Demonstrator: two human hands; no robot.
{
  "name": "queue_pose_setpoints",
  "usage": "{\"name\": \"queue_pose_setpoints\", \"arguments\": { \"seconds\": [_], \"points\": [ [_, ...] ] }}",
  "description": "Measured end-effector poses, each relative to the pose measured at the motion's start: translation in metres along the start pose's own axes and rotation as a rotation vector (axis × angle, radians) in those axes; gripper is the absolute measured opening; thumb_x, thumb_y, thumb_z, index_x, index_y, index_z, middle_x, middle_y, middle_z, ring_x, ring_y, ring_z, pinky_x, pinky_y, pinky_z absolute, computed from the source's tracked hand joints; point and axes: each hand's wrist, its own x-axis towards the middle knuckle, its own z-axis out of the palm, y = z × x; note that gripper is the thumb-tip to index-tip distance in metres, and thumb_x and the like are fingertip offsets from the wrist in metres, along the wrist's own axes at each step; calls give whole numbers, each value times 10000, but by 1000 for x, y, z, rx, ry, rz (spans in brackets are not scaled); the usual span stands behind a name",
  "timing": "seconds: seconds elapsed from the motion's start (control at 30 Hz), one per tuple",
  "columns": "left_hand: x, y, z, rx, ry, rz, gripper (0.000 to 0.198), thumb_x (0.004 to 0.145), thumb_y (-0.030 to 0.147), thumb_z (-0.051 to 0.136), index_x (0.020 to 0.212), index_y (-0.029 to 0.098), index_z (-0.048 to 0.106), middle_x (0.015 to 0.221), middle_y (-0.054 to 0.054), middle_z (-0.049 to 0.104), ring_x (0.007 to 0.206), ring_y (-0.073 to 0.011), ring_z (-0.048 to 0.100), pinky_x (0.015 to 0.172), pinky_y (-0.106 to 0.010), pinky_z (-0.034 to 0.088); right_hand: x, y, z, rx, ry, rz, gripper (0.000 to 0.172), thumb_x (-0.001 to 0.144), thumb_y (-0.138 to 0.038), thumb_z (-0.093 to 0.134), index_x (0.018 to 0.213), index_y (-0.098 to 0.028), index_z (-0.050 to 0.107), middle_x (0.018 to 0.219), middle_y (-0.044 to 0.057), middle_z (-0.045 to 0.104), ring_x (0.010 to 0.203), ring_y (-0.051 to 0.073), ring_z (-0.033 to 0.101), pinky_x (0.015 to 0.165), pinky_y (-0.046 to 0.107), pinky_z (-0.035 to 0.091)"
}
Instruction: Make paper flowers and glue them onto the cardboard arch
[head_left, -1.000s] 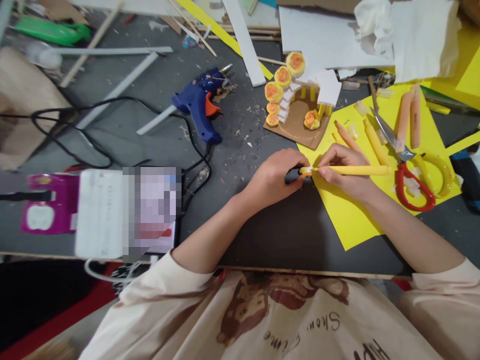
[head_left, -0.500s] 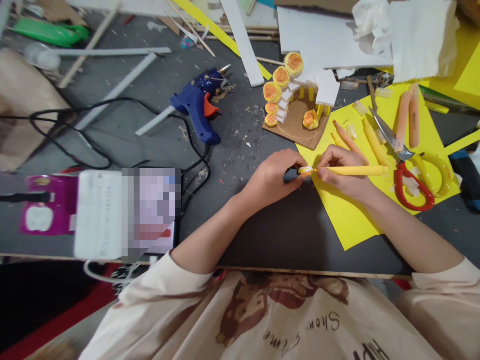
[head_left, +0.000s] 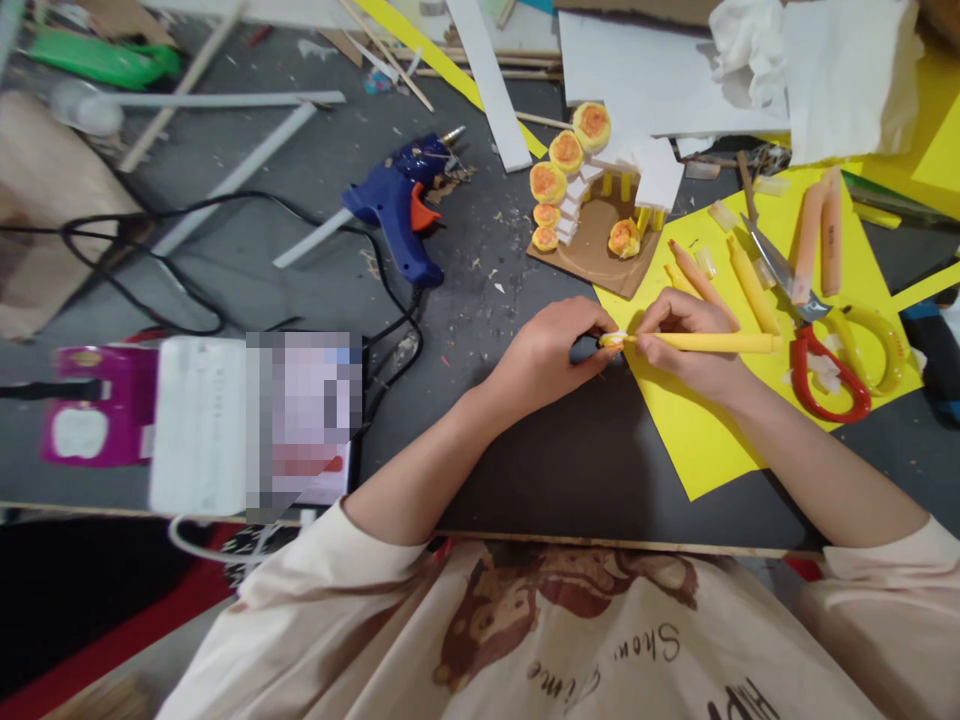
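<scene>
My left hand [head_left: 551, 345] pinches a small piece, yellow and white with a touch of orange [head_left: 613, 341], between thumb and fingertips. Held like a pen in my right hand [head_left: 686, 350] is a yellow marker [head_left: 727, 343], its tip touching or very close to the piece. Just beyond my hands stands a small model on a brown cardboard base [head_left: 581, 275], with white steps and several round yellow pieces with orange centres [head_left: 547, 183]. Under my right forearm lies a yellow sheet [head_left: 697, 450]. The fingers partly cover the small piece.
Red-handled scissors [head_left: 825, 375], another yellow marker [head_left: 752, 285] and orange markers [head_left: 831, 235] lie on the yellow sheet. A blue glue gun [head_left: 397, 205] with its cord lies left of the model. Farther left are a white box [head_left: 199, 425] and a phone [head_left: 330, 485].
My hands stay in nearly the same place. The small piece appears slightly turned between my left fingers, with the marker tip still at it.
</scene>
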Motion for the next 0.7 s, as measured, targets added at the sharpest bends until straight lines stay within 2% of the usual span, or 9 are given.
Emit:
{"name": "queue_pose_setpoints", "arguments": {
  "seconds": [0.13, 0.4, 0.7],
  "points": [
    [0, 1, 0, 21, -20, -7, 62, 895, 202, 553, 918, 173, 603, 912, -57, 690, 833, -161, 615, 761, -278, 481, 0, -2, 1, -6, -36, -13, 405, 753, -567, 724, 698, -194, 573, 614, -14, 586, 537, 92, 474, 477, 228, 313],
    [0, 0, 1, 33, 2, 16, 75, 905, 213, 552, 912, 167, 611, 901, -61, 697, 822, -164, 620, 754, -283, 482, 1, -2, 2, -5, -40, -8, 425, 740, -581, 725, 692, -187, 574, 612, -13, 587, 533, 91, 473, 474, 226, 310],
    [0, 1, 0, 30, -24, -19, 87, 913, 234, 555, 914, 173, 617, 898, -57, 688, 833, -160, 619, 765, -276, 478, 0, 1, 0, -30, 3, 8, 413, 732, -538, 736, 636, -206, 510, 551, -42, 499, 499, 84, 405, 461, 231, 274]
  ]
}}
